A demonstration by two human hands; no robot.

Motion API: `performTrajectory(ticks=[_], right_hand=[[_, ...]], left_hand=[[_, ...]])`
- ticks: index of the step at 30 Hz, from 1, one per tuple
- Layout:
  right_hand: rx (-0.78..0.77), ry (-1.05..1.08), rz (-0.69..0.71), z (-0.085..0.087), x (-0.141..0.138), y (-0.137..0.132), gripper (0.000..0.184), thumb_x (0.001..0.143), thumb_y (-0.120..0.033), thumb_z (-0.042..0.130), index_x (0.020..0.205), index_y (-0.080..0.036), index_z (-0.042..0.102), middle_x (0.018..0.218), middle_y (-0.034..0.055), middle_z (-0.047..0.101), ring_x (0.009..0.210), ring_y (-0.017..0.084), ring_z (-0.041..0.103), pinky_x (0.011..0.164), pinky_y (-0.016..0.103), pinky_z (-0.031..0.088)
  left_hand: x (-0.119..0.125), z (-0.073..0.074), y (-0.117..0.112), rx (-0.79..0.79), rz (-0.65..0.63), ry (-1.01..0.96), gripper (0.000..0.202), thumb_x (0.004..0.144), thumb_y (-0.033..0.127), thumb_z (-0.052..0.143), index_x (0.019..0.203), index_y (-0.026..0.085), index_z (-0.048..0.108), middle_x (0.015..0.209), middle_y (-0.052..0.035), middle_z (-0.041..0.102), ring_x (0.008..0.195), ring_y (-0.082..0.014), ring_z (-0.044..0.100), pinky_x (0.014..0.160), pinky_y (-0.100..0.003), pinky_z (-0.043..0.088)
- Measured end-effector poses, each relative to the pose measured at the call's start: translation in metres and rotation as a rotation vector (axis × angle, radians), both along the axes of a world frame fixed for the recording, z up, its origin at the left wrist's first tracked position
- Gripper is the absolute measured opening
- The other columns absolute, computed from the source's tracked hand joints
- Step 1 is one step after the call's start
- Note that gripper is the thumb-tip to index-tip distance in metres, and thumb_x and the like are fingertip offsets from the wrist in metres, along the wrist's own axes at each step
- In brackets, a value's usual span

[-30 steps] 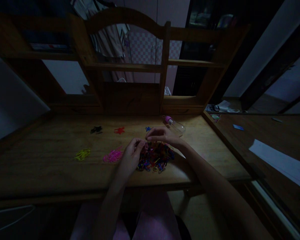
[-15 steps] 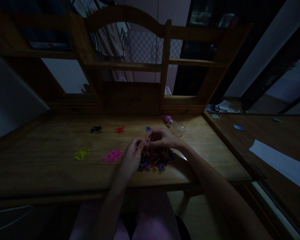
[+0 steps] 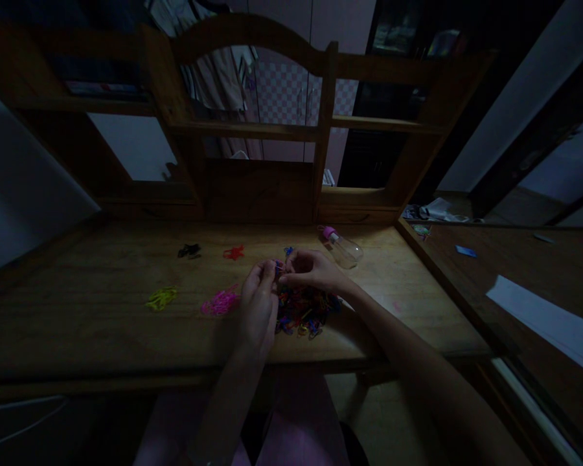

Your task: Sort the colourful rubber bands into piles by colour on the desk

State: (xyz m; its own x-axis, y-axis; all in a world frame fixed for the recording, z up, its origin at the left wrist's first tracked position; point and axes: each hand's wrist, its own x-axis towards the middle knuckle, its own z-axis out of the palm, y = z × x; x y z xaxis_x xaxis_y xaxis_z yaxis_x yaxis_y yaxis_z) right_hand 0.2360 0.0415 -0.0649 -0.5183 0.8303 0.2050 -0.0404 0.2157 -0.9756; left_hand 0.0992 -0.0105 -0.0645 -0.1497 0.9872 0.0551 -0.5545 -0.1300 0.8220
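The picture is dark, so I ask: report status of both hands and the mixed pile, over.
Grips of left hand and right hand pinch one small piece. Below: mixed pile on desk. Beside it, apart: pink pile.

Probably a dim home room: wooden desk [image 3: 102, 323] with hutch [image 3: 252, 129]

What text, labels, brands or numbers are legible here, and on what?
None can be read; the frame is very dark.
Clear bottle with pink cap: no label visible.
White sheet on the right-hand desk: no print visible.
Small blue card: too small to read.
Items on the upper left shelf: too dark to read.
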Motion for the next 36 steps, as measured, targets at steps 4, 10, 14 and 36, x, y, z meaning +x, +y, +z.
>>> performTrajectory(ticks=[4, 10, 14, 36], right_hand=[[0.034, -0.016, -0.087, 0.000, -0.003, -0.001, 0.030, 0.066, -0.040, 0.081, 0.078, -0.017, 0.065, 0.071, -0.0027, 0.059, 0.064, 0.011, 0.053, 0.060, 0.023, 0.042], [0.011, -0.027, -0.086, 0.001, -0.001, -0.001, 0.029, 0.071, -0.042, 0.077, 0.083, -0.017, 0.071, 0.075, 0.0005, 0.067, 0.066, 0.013, 0.059, 0.062, 0.025, 0.045], [0.089, -0.111, -0.133, -0.003, 0.006, 0.008, 0.027, 0.076, -0.042, 0.073, 0.085, -0.017, 0.071, 0.080, 0.0026, 0.070, 0.071, 0.015, 0.062, 0.064, 0.025, 0.045], [0.448, -0.598, -0.816, -0.028, 0.034, 0.041, 0.044, 0.096, -0.050, 0.041, 0.083, -0.019, 0.070, 0.073, 0.0041, 0.068, 0.067, 0.017, 0.060, 0.061, 0.025, 0.039]], left_hand=[[0.008, -0.001, -0.002, 0.010, 0.066, 0.073, 0.024, 0.086, 0.040, 0.063, 0.088, 0.017, 0.061, 0.083, -0.0010, 0.061, 0.077, -0.0112, 0.057, 0.071, -0.020, 0.043], [0.015, -0.005, -0.003, 0.019, 0.116, 0.140, 0.024, 0.088, 0.043, 0.060, 0.093, 0.019, 0.062, 0.091, -0.0022, 0.062, 0.087, -0.0142, 0.057, 0.079, -0.024, 0.044], [0.001, -0.003, -0.001, 0.009, 0.226, 0.162, 0.025, 0.088, 0.044, 0.059, 0.096, 0.020, 0.062, 0.097, -0.0023, 0.061, 0.094, -0.0147, 0.056, 0.086, -0.025, 0.042], [-0.129, -0.030, -0.036, -0.092, 0.351, 0.651, 0.041, 0.080, 0.056, 0.063, 0.097, 0.019, 0.063, 0.097, -0.0070, 0.068, 0.095, -0.0245, 0.063, 0.087, -0.037, 0.050]])
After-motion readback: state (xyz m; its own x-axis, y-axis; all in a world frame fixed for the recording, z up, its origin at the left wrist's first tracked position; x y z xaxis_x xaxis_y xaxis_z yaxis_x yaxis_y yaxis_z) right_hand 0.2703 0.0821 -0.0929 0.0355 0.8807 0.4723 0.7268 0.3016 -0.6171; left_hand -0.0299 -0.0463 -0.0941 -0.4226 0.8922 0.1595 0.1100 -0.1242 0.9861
